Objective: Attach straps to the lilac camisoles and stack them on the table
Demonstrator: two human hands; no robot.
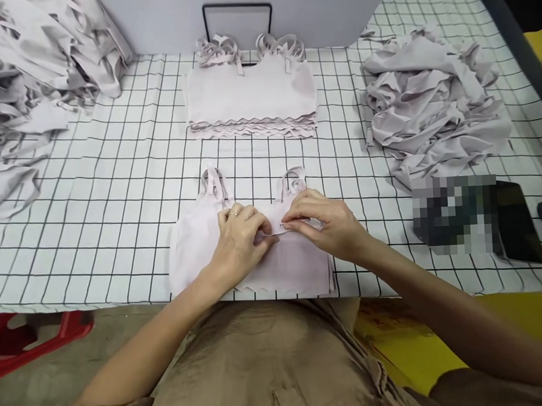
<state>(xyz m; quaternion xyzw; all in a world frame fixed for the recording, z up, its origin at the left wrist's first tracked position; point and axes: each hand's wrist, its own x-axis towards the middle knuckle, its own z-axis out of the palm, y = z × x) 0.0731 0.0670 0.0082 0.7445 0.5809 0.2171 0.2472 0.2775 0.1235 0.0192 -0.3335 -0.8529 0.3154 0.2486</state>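
A pale pink strappy camisole top (pixel 296 265) lies flat at the table's front edge, its looped straps pointing away from me. My left hand (pixel 243 235) rests on its middle, thumb and fingers pinching an edge of the fabric. Close beside it, my right hand (pixel 329 221) pinches the same raised edge between thumb and fingers. A small pale bit shows at the right fingertips, too small to make out. Behind lies a neat stack of matching tops (pixel 251 92) with wavy hems and curled straps.
Loose heaps of the same garments lie at the left (pixel 49 51) and right (pixel 438 103). A grey-white panel (pixel 166 20) with a black wire frame (pixel 237 5) stands at the back. A dark flat object (pixel 519 220) lies right, beside a pixelated patch. A red stool (pixel 37 342) stands below left.
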